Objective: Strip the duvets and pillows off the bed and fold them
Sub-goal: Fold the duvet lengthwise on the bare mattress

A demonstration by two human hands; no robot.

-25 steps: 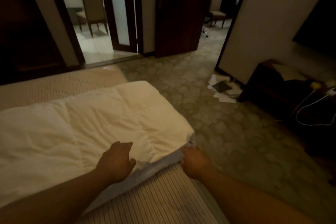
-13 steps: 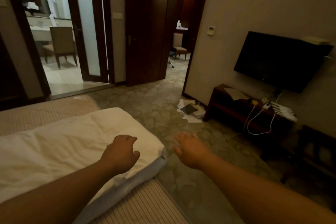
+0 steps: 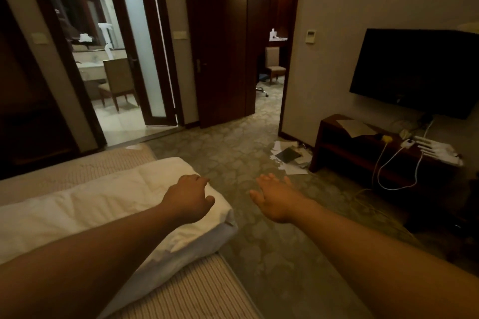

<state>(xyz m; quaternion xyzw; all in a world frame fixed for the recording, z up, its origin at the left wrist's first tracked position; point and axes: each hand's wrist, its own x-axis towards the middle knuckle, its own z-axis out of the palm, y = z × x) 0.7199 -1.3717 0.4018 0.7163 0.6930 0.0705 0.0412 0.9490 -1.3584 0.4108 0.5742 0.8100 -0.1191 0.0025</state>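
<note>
A folded white duvet (image 3: 90,204) lies across the striped bare mattress (image 3: 197,292), its right end at the bed's corner. My left hand (image 3: 188,197) rests palm down on the duvet's right end, fingers curled loosely, gripping nothing. My right hand (image 3: 276,195) hovers over the carpet just right of the bed, fingers spread and empty, apart from the duvet. No pillow is in view.
Patterned carpet (image 3: 259,254) runs along the bed's right side. Scattered papers (image 3: 290,158) lie on the floor by a dark low TV bench (image 3: 344,153) with cables. A wall TV (image 3: 417,72) hangs above. Open doorways with chairs (image 3: 118,83) are ahead.
My right hand let go of the duvet's corner and moved right, opening over the floor. The left hand stays on the duvet. My view has lifted toward the room.
</note>
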